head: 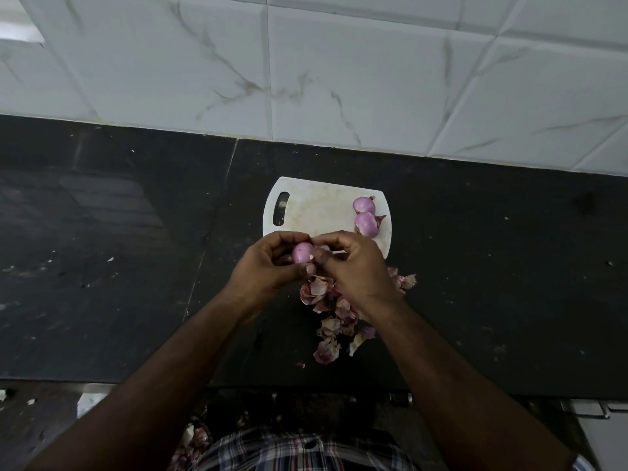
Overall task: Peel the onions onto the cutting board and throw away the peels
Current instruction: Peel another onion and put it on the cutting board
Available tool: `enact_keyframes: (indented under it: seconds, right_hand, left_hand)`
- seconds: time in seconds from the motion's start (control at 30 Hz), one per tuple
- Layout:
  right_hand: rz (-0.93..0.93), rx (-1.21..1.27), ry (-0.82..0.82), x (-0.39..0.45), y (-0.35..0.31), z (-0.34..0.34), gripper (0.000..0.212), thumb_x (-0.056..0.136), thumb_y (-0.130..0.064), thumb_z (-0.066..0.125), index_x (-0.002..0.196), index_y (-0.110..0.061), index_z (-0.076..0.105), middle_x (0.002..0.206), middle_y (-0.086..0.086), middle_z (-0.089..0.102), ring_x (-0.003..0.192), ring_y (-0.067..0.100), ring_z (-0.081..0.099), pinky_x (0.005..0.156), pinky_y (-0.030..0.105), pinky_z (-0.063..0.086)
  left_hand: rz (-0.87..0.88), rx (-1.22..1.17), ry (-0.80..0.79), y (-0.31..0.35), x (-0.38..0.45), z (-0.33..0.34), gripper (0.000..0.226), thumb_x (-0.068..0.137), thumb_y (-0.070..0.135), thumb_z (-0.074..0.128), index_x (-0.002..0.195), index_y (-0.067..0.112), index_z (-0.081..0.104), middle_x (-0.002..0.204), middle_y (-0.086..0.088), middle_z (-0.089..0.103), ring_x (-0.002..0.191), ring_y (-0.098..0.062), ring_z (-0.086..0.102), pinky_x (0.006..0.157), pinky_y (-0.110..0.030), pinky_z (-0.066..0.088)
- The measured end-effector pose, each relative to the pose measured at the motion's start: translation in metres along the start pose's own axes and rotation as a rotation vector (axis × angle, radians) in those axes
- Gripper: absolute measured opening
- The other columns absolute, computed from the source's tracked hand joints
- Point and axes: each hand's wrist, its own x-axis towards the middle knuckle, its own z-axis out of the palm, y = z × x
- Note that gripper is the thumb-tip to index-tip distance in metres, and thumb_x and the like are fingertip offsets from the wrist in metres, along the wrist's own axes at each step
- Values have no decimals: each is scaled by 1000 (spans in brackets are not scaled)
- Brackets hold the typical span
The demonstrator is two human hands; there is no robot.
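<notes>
My left hand [268, 263] grips a small pink onion [302, 252] just in front of the white cutting board [316, 209]. My right hand [353, 263] meets it from the right, fingertips pinching the onion's skin at its right side. Two peeled pink onions lie on the board's right part, one [363, 205] behind the other [367, 224]. A heap of dry pinkish peels [334, 317] lies on the black counter below my hands, partly hidden by my right wrist.
The black stone counter [119, 249] stretches left and right, backed by a white marble-patterned tiled wall [339, 79]. More peels [193, 440] lie low down beyond the counter's front edge, near my checked shirt. A white object's corner [591, 407] shows at the lower right.
</notes>
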Motion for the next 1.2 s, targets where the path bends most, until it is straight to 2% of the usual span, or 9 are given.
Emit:
enact_keyframes:
  seconds: [0.17,0.27,0.43,0.5,0.6,0.7,0.83,1.0,1.2]
  right_hand:
    - [87,148,70,-4,2,5,17,85,-8,75,93,-22,74,92,1,76,89,16,74,82,41,62]
    - [82,156,71,-4,-1,6,17,85,-5,74,97,-18,74,92,2,76,88,15,74,80,36,62]
    - [325,550,0,-1,3,-6,19,86,6,69,100,-6,72,89,9,76,78,17,70,72,29,57]
    - [301,385,-33,-1,15,-15,20,88,4,69,102,-9,74,94,6,77,85,15,71,75,28,57]
    - [169,-37,-145,-2,28,-27,16,91,-14,71,105,-17,77,104,-5,76,98,6,70,93,35,57]
    - [70,-184,-172,-1,20,-27,28,89,-26,73,117,-22,73,118,-10,72,109,0,64,101,35,52]
    - [-71,-336,-219,-2,-5,-17,36,93,-40,66,124,-23,66,110,-9,71,100,6,65,89,28,53]
    - [-242,-660,-324,1,-8,-17,23,100,-33,47,91,-17,61,84,1,65,78,22,60,71,43,51]
    - [-261,-439,-374,-7,1,-22,23,99,-24,58,76,-22,57,66,-12,52,63,4,50,60,27,39]
  left_hand:
    - [-47,-141,33,-2,-6,2,52,72,-2,78,121,3,63,118,-16,72,109,-30,68,92,-39,59]
    - [-64,-216,44,-3,-8,3,50,69,2,76,118,4,64,113,-15,73,104,-31,69,88,-37,60]
    - [-128,-404,0,7,-8,0,43,80,7,66,122,1,61,110,-18,70,95,-28,71,81,-34,62]
    - [-147,-467,2,11,-8,-3,43,83,11,62,124,1,60,105,-17,71,89,-25,73,75,-31,62]
    - [-178,-485,-2,12,-9,-5,45,85,15,60,127,0,59,100,-17,71,87,-24,73,75,-31,63]
    - [-204,-485,-6,9,-8,-4,44,86,17,59,127,0,60,99,-15,74,88,-23,74,79,-32,63]
    - [-220,-429,-35,4,-7,-1,44,88,17,58,129,2,60,109,-17,72,93,-23,73,78,-31,62]
    - [-235,-345,-122,1,-6,-7,42,87,18,59,127,4,61,117,-17,71,100,-24,71,81,-32,62]
    - [-116,-183,-156,0,-5,-10,40,83,11,66,123,7,63,116,-19,71,102,-25,70,86,-34,60]
